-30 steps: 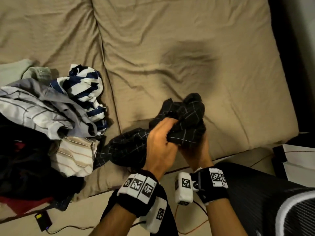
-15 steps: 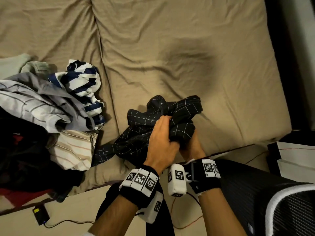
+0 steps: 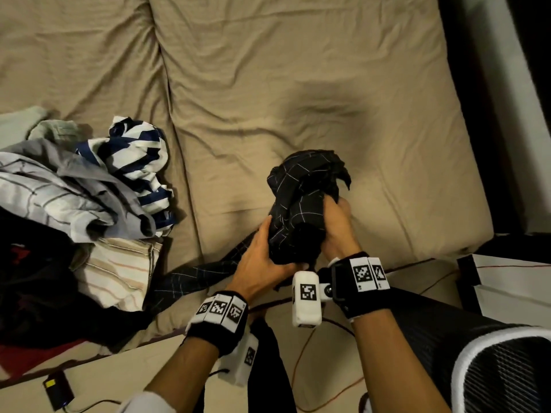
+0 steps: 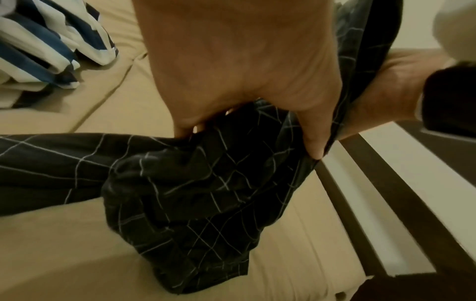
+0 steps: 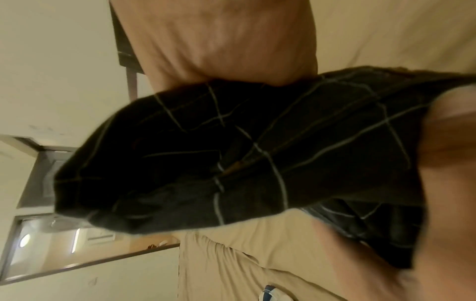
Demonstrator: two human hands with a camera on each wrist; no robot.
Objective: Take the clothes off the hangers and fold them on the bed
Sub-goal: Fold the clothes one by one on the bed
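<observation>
A: Our fingers (image 4: 313,130) of the left hand (image 3: 262,260) curl into the black shirt (image 3: 301,204), thumb pinching a fold. The right hand (image 3: 338,231) clutches the same bundle from the other side, though its fingertips are hidden in cloth.

B: So where is the shirt relative to the bed (image 3: 298,84)?

A: We hold it bunched just above the bed's near edge, one part trailing down onto the sheet. No hanger shows on it.

B: And the rest?

A: A pile (image 3: 89,198) of crumpled clothes lies on the bed's left side. We see nothing folded yet, so we judge the folding barely begun.
</observation>
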